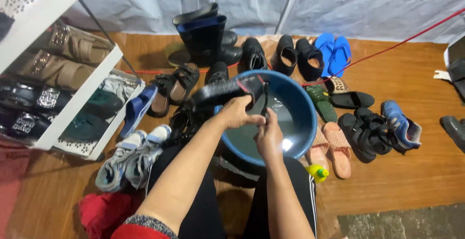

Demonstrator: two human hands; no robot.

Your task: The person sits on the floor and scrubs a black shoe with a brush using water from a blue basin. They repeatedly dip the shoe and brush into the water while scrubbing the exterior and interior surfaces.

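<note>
Left hand (236, 113) closed around the heel end of a black rubber sandal (220, 92), holding it sole-side out and roughly level over the 10 o'clock rim of a round blue plastic basin (305, 118). Right hand (269, 135) just below and to the right of the left, fingers pinched together on a thin dark strap or brush handle (265, 98) that rises toward the sandal; which of the two cannot be made out. Both hands sit above the basin's water, which shows a bright glint of light.

Basin rests between the person's knees in black trousers. Outward from it:
- 4 o'clock: small yellow-green bottle (317, 172), touching the floor beside the knee.
- 3 o'clock: pair of salmon-pink slides (334, 147), then black strapped sandals (361, 130), then blue sneakers (401, 125).
- 12 o'clock: tall black rubber boots (203, 35); bright blue flip-flops (334, 50) toward 1 o'clock.
- 8 o'clock: pair of grey-and-white sneakers (128, 159); red cloth (101, 212) below them.
- 9 to 10 o'clock: white shoe rack (72, 108) holding sandals.

Wooden floor throughout; pale sheeting along the back.
</note>
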